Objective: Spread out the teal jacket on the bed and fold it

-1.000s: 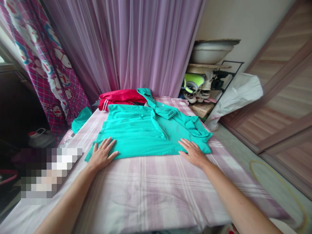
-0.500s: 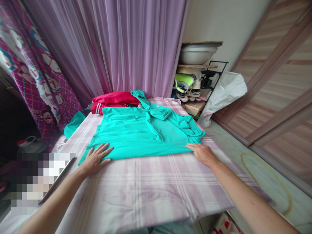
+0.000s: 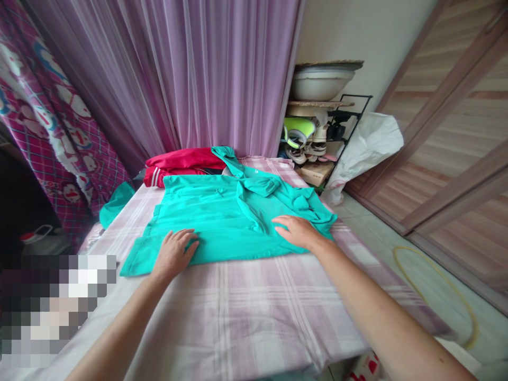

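A turquoise jacket [image 3: 206, 211] lies spread on the checked cloth of the table, its near edge running straight across in front of me. Its sleeves are bunched on the right half. My left hand [image 3: 174, 253] rests over the jacket's near left part, fingers loosely spread and holding nothing. Over the near right part, my right hand [image 3: 296, 232] has its fingers apart, with no fabric gripped; whether it touches the jacket I cannot tell. Behind the jacket is a folded red garment [image 3: 182, 159] with white stripes.
The checked tablecloth [image 3: 246, 307] drops off at the front and right edges. A purple curtain [image 3: 222, 74] hangs behind. To the right stand a rack with shoes [image 3: 305, 151] and a basin [image 3: 323, 82], a white bag [image 3: 369, 151] and wooden wardrobe doors [image 3: 448, 132].
My right hand has let go of the jacket's near right corner and moved left and inward over it. My left hand has shifted right, away from the jacket's left edge.
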A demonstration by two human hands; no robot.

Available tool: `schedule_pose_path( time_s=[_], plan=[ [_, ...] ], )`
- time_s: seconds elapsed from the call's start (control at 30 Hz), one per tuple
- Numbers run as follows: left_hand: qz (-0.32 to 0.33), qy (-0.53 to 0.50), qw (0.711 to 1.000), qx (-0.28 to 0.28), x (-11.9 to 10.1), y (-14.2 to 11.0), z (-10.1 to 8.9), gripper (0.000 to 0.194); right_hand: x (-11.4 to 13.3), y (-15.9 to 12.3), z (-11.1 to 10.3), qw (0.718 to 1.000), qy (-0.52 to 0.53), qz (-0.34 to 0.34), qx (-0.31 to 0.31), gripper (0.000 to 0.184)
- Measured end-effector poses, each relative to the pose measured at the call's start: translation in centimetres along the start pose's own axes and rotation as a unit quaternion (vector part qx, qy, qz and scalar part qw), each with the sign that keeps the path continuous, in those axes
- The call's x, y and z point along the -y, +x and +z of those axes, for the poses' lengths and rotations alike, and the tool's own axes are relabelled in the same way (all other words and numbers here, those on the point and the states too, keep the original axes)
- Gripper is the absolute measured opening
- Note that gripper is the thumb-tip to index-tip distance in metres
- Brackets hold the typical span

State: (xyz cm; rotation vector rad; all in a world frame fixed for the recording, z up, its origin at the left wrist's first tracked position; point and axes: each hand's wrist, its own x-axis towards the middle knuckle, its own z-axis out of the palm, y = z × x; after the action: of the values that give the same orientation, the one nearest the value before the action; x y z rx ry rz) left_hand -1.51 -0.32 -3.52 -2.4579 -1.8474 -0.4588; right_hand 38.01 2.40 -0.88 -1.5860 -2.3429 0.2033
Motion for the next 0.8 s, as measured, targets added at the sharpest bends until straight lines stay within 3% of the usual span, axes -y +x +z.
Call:
schedule_pose_path(
  time_s=[0.1,0.2,0.27,0.47,0.57,0.67,0.73,0.8],
  plan=[
    [0.041,-0.044,0.998,0.007,-3.2,1.5,0.7,0.039,0.5,3.5,1.0,0.988,0.099,0.122,0.006,0.029],
    [0.078,-0.07,0.994,0.002,-5.7,3.0,1.7,0.039,-0.9,6.7,1.5,0.925,0.256,0.279,-0.009,0.021],
    [0.082,-0.078,0.994,0.0,-6.4,3.9,2.6,0.04,-2.1,8.7,1.4,0.893,0.308,0.327,-0.013,0.019],
    [0.092,-0.094,0.991,-0.031,-5.7,4.3,5.0,0.039,-4.1,15.0,1.0,0.822,0.42,0.384,-0.014,0.032],
    [0.094,-0.098,0.99,-0.025,-5.4,4.1,5.3,0.037,-4.4,17.8,1.5,0.805,0.446,0.39,-0.023,0.027],
    [0.09,-0.105,0.99,-0.03,-5.6,4.0,5.2,0.035,-4.4,20.3,1.1,0.812,0.445,0.375,-0.044,0.015],
    [0.087,-0.11,0.99,-0.035,-5.8,4.0,5.1,0.033,-4.2,22.2,0.0,0.829,0.439,0.341,-0.053,0.006],
    [0.081,-0.114,0.99,-0.033,-6.0,4.0,5.0,0.032,-3.8,24.3,-1.4,0.849,0.437,0.291,-0.059,0.007]
  ],
)
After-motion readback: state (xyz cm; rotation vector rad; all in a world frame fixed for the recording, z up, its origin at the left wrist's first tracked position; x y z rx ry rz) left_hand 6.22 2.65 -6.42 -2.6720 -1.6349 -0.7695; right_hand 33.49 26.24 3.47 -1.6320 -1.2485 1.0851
